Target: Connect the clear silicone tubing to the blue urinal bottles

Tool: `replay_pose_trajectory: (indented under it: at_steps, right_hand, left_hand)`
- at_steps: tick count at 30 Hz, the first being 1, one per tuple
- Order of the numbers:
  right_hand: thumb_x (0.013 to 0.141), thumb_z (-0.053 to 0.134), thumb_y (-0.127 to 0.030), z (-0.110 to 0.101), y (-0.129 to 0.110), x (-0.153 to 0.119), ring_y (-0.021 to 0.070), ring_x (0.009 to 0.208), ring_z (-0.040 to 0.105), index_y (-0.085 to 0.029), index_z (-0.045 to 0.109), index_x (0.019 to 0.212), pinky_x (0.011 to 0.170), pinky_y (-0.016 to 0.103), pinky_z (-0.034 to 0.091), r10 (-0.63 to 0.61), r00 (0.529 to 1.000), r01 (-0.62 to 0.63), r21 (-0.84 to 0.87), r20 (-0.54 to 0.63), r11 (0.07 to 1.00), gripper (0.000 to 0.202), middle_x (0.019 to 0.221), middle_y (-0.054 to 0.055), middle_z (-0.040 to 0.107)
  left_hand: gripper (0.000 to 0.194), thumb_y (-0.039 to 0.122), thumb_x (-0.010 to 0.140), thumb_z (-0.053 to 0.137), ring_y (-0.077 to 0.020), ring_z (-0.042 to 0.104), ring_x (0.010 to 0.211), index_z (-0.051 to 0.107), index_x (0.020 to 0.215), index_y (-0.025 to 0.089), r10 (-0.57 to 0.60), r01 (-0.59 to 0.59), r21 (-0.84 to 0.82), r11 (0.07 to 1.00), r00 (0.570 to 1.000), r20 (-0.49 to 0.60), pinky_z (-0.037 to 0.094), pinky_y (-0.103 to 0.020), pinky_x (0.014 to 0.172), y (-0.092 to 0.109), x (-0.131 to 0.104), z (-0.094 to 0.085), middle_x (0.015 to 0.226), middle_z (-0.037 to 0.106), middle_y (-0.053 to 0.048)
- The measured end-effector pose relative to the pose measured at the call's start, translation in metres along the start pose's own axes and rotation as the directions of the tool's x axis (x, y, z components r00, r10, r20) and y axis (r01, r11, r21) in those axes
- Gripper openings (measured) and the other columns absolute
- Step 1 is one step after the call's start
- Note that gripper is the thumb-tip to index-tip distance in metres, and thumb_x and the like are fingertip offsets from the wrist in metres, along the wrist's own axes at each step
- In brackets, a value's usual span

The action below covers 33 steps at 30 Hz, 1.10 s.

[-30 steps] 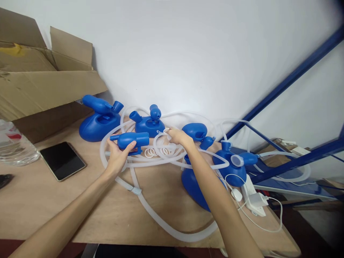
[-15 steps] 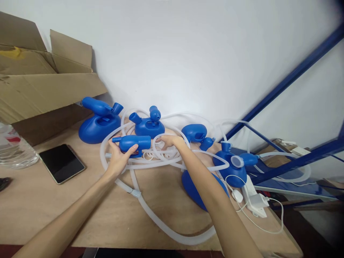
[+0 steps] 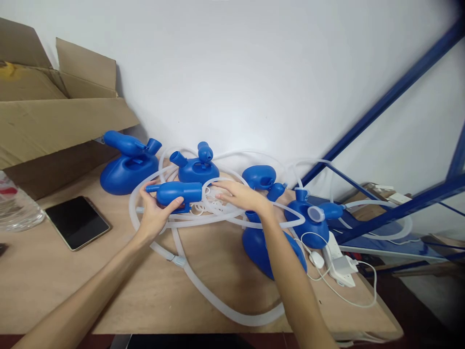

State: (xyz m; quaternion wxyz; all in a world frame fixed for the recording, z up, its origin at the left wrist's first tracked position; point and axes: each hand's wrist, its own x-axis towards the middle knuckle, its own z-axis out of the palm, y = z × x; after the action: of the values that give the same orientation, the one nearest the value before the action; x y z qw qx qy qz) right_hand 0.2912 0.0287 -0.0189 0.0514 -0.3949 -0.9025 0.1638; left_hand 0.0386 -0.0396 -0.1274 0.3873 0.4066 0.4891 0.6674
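My left hand (image 3: 152, 212) is closed around a blue plastic funnel piece (image 3: 178, 193), with its narrow spout pointing left and its wide mouth right. My right hand (image 3: 240, 195) reaches over coiled white tubing (image 3: 214, 213), fingers stretched and thumb apart; nothing shows in its grasp. Beneath the funnel piece, a blue part is partly hidden by my fingers. Behind stand a blue jug (image 3: 198, 172) and another blue jug (image 3: 130, 173), each with a funnel piece on top. My right forearm partly covers a nearer blue jug (image 3: 256, 247).
A cardboard box (image 3: 65, 126) stands at the left, with a phone (image 3: 77, 222) and a clear plastic bottle (image 3: 18, 208) near it. More blue jugs (image 3: 308, 220) sit at the right, beside a white power strip (image 3: 339, 266) with cables. A blue metal rack (image 3: 385, 218) adjoins the table.
My right hand has drawn back slightly to the right and its fingers have straightened out over the tubing. The left hand keeps hold of the funnel piece. The view has shifted a little.
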Motion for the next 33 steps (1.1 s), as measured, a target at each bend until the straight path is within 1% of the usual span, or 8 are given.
replay_pose_trajectory:
  at_steps: [4,7,12,18,23,26,30,33]
  right_hand:
    - [0.099,0.067,-0.055,0.041,-0.033,-0.034,0.0291,0.151,0.048,-0.030,0.027,0.169,0.123,0.047,0.042,0.016,0.986,0.039,0.330,-0.163,0.943,0.084,0.167,0.010,0.045]
    - [0.099,0.070,-0.048,0.068,-0.042,-0.047,0.0254,0.139,0.060,-0.032,0.025,0.167,0.113,0.043,0.053,0.078,0.973,0.050,0.531,-0.215,0.846,0.083,0.156,0.009,0.057]
    - [0.103,0.064,-0.038,0.073,-0.036,-0.082,0.0265,0.136,0.062,-0.033,0.034,0.164,0.116,0.046,0.050,0.121,0.907,0.084,0.454,-0.404,0.887,0.068,0.155,0.008,0.058]
    - [0.105,0.060,-0.031,0.072,-0.040,-0.142,0.0278,0.141,0.059,-0.042,0.026,0.168,0.116,0.049,0.051,0.073,0.894,0.078,0.315,-0.442,0.946,0.072,0.157,0.005,0.057]
    - [0.103,0.065,-0.039,0.085,-0.033,-0.188,0.0281,0.132,0.066,-0.040,0.037,0.165,0.112,0.047,0.055,0.120,0.871,0.027,0.290,-0.476,0.956,0.068,0.146,0.005,0.067]
    - [0.104,0.063,-0.042,0.099,-0.008,-0.217,0.0304,0.139,0.059,-0.035,0.056,0.154,0.119,0.053,0.048,0.220,0.757,-0.109,0.213,-0.615,0.971,0.051,0.146,0.007,0.067]
    - [0.100,0.063,-0.055,0.130,0.034,-0.241,0.0377,0.148,0.048,-0.024,0.055,0.152,0.120,0.065,0.041,0.499,0.415,-0.425,0.323,-0.760,0.845,0.060,0.156,0.016,0.055]
    - [0.099,0.063,-0.057,0.149,0.049,-0.244,0.0367,0.146,0.050,-0.022,0.056,0.147,0.119,0.064,0.043,0.573,0.396,-0.419,0.414,-0.718,0.808,0.060,0.152,0.016,0.058]
  left_hand:
    - [0.096,0.043,0.063,0.093,-0.0250,0.065,0.110,0.034,0.137,0.028,0.093,-0.096,0.105,0.990,0.995,0.033,0.064,-0.031,0.074,0.001,-0.011,0.002,0.135,0.046,-0.011]
    - [0.078,0.041,0.063,0.092,-0.0232,0.063,0.108,0.044,0.123,0.026,0.141,-0.148,0.055,0.987,0.984,0.110,0.062,-0.028,0.077,-0.001,-0.015,0.002,0.124,0.052,-0.008]
    - [0.041,0.043,0.076,0.084,-0.0219,0.068,0.090,0.064,0.105,0.022,0.084,-0.083,-0.020,0.996,0.912,0.401,0.063,-0.030,0.073,0.006,-0.016,-0.001,0.107,0.070,-0.009]
    - [0.074,0.028,0.063,0.094,-0.0252,0.076,0.077,0.070,0.133,0.031,-0.125,0.094,0.083,0.992,0.680,0.722,0.066,-0.036,0.062,0.023,-0.037,0.008,0.130,0.071,-0.014]
    - [0.063,0.035,0.069,0.092,-0.0252,0.073,0.066,0.075,0.129,0.028,-0.228,-0.063,0.302,0.951,0.515,0.826,0.062,-0.032,0.054,0.025,-0.061,0.030,0.081,0.076,-0.005]
    - [0.058,0.036,0.070,0.092,-0.0295,0.077,0.093,0.075,0.125,0.027,-0.115,-0.102,0.204,0.974,0.552,0.826,0.067,-0.037,0.076,0.030,-0.071,0.051,0.111,0.078,-0.009]
    - [0.057,0.041,0.078,0.088,-0.0262,0.078,0.087,0.061,0.127,0.026,-0.118,0.058,0.105,0.993,0.634,0.764,0.068,-0.037,0.071,0.045,-0.079,0.094,0.123,0.072,-0.011]
    - [0.062,0.046,0.084,0.082,-0.0267,0.079,0.092,0.048,0.132,0.025,-0.152,0.129,0.092,0.987,0.611,0.777,0.068,-0.040,0.072,0.052,-0.087,0.139,0.131,0.067,-0.012]
